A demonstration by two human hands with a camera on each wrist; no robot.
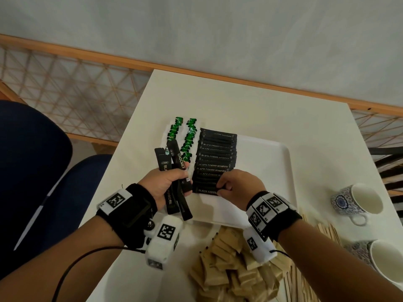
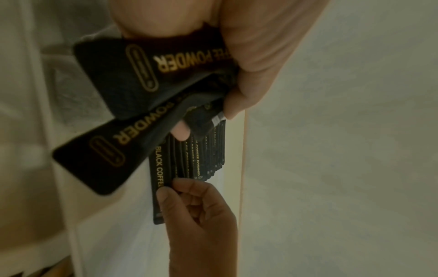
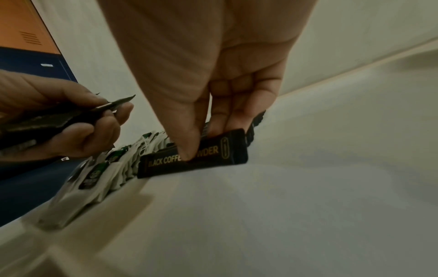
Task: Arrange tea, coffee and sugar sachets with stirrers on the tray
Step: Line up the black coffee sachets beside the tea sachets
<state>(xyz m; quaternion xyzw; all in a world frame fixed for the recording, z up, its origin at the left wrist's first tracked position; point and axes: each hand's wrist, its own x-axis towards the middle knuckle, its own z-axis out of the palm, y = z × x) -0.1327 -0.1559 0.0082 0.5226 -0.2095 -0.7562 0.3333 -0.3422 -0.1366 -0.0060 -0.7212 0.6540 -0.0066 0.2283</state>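
A white tray (image 1: 272, 162) lies on the table. Along its left side run two rows of green-and-white tea sachets (image 1: 189, 140), and beside them a row of black coffee sachets (image 1: 216, 158). My right hand (image 1: 237, 186) pinches the nearest black coffee sachet (image 3: 194, 161) of that row between thumb and fingers, low on the tray. My left hand (image 1: 168, 184) hovers just left of it and grips a fan of several black coffee sachets (image 2: 132, 78). Brown sugar sachets (image 1: 231, 269) lie heaped in front of the tray, with wooden stirrers (image 1: 305, 280) beside them.
Two patterned mugs (image 1: 357, 203) (image 1: 383, 260) stand at the right of the white table (image 1: 239, 101). A blue chair (image 1: 32, 171) is at the left. A lattice rail and a wall close off the far side.
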